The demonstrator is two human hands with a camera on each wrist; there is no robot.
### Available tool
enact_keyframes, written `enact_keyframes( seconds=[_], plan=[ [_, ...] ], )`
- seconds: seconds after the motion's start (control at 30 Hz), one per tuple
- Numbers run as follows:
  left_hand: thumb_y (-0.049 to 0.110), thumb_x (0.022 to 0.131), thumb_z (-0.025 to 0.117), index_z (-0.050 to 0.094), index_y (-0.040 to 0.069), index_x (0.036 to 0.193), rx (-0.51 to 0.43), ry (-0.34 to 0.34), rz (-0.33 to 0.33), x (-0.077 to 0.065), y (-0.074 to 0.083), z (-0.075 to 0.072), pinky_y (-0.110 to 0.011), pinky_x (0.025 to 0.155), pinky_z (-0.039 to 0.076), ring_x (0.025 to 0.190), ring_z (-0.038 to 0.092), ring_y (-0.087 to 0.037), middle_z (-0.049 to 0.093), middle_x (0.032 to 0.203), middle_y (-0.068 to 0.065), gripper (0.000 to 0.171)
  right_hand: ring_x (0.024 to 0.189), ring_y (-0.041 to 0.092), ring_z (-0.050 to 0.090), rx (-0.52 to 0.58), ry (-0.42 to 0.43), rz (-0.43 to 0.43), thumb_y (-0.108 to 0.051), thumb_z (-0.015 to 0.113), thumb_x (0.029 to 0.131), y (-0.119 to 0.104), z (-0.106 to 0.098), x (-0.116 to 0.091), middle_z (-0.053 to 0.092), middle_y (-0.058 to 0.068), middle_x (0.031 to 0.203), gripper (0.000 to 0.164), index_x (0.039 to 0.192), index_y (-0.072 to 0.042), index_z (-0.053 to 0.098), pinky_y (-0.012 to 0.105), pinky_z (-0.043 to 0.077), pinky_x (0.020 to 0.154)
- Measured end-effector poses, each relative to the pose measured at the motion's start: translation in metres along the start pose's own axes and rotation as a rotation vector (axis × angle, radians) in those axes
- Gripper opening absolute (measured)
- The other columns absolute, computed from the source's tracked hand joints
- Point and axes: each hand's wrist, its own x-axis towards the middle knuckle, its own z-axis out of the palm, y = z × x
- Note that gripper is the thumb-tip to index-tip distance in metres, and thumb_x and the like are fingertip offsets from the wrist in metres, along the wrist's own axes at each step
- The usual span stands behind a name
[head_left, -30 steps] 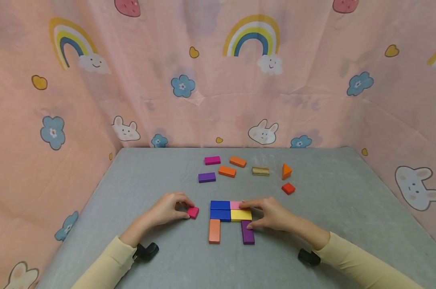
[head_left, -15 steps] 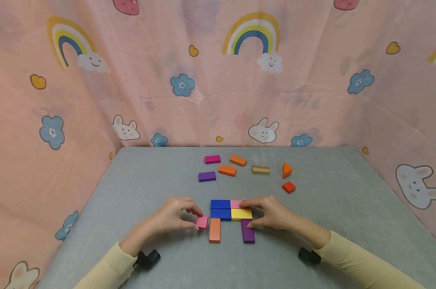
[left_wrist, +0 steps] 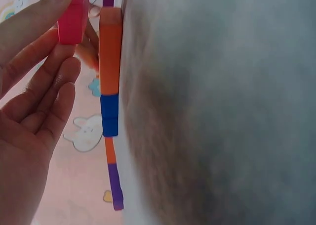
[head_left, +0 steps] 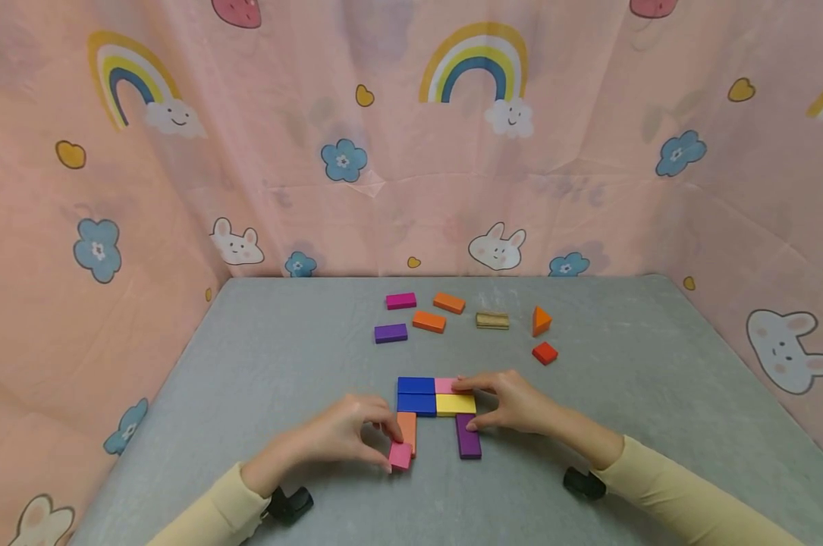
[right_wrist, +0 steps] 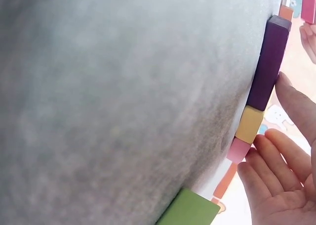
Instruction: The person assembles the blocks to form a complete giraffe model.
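Pinching pink block (head_left: 400,456) in left hand (head_left: 343,430), above near end of long orange block (head_left: 410,428), with right hand (head_left: 511,405) loosely spread.

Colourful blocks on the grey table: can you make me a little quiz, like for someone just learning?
1. Which hand pinches the small pinkish-red block?
2. True or false: the yellow rectangular block lies beside a blue rectangular block.
3. Which lies closest to the far edge of the grey table? A, yellow block; B, blue block; C, orange triangular block.
Key: 1, left hand; 2, true; 3, C.
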Motion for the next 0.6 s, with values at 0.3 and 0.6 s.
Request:
enact_keyframes(
  seconds=[0.3, 0.6],
  plan=[
    [0.033, 0.072, 0.082, 0.067, 0.020, 0.096, -0.013, -0.067, -0.005, 0.0026, 0.0046, 0.0047, -0.020, 0.074, 0.052, 0.084, 0.059, -0.010, 0.062, 0.091, 0.011, 0.030, 0.122, 0.026, 0.056, -0.005, 0.000, 0.011, -0.031, 0.080, 0.075, -0.0003, -0.0007, 0.0000, 0.060, 0.008, 0.131, 0.058, 0.127, -0.013, 0.062, 0.043, 0.048, 0.096],
    [0.033, 0.074, 0.081, 0.066, 0.020, 0.096, 0.017, -0.099, -0.008, 0.0017, 0.0062, 0.0061, -0.018, 0.076, 0.051, 0.087, 0.058, -0.007, 0.060, 0.092, 0.011, 0.030, 0.121, 0.027, 0.056, 0.000, 0.002, -0.007, -0.032, 0.080, 0.075, 0.0015, 0.0002, 0.0006, 0.060, 0.010, 0.130, 0.059, 0.127, -0.012, 0.062, 0.044, 0.048, 0.095]
  ],
)
